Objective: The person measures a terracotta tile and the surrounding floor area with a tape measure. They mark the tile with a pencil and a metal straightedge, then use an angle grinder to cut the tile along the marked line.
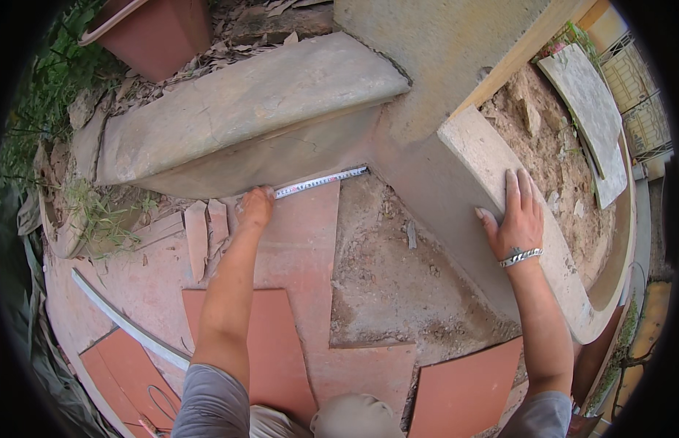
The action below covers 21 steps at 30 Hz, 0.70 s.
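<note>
My left hand (258,207) is closed around one end of a tape measure, whose white blade (321,182) runs out to the right along the foot of a low concrete ledge (252,102). The blade's tip reaches the corner beneath a pillar (434,51). The tape's case, if it is in my fist, is hidden. My right hand (520,223), a chain bracelet on its wrist, rests flat with fingers spread on the pale rim of a planter wall (485,150). Between the two walls lies a rough, untiled patch of floor (387,285), beside reddish laid flooring (303,255).
Loose red tiles (467,387) lie near my knees, another tile (270,336) under my left forearm. A long metal bar (128,321) lies at the left. Pieces of dry bark (197,237) lie by the ledge. A plastic pot (153,36) stands behind it; a grey slab (591,117) leans at right.
</note>
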### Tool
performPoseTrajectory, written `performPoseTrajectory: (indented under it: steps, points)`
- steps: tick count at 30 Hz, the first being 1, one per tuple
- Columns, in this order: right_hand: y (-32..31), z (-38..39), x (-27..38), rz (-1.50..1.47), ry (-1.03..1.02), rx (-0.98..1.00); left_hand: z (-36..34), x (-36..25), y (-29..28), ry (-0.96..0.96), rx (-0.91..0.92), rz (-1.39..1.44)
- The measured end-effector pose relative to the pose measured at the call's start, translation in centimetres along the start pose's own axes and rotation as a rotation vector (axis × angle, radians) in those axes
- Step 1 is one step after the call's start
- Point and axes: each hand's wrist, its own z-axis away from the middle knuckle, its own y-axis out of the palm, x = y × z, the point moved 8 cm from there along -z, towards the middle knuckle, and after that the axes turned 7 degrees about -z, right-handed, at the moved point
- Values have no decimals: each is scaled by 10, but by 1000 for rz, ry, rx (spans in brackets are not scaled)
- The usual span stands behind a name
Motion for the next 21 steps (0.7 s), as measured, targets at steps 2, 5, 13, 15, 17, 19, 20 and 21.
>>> performPoseTrajectory:
  steps: [2,5,13,15,17,19,20,21]
  points:
    - [1,0,-1,9,16,14,2,-1,-2,-3,-2,-4]
    - [0,0,0,-4,6,3,4,-2,-4,-7,-5,3]
    - [-2,0,1,-11,-11,-20,2,-4,-1,21,-11,-51]
    - [-2,0,1,-10,-10,-20,0,-2,3,16,3,-52]
    - [-1,0,1,-9,1,-9,-2,0,5,9,1,-60]
    - [-2,0,1,-15,-9,-15,-3,2,7,0,-1,-78]
    - [-2,0,1,-20,-3,-12,-3,2,7,7,-13,-56]
    - [-2,0,1,-12,-5,-11,-3,3,7,14,-11,-48]
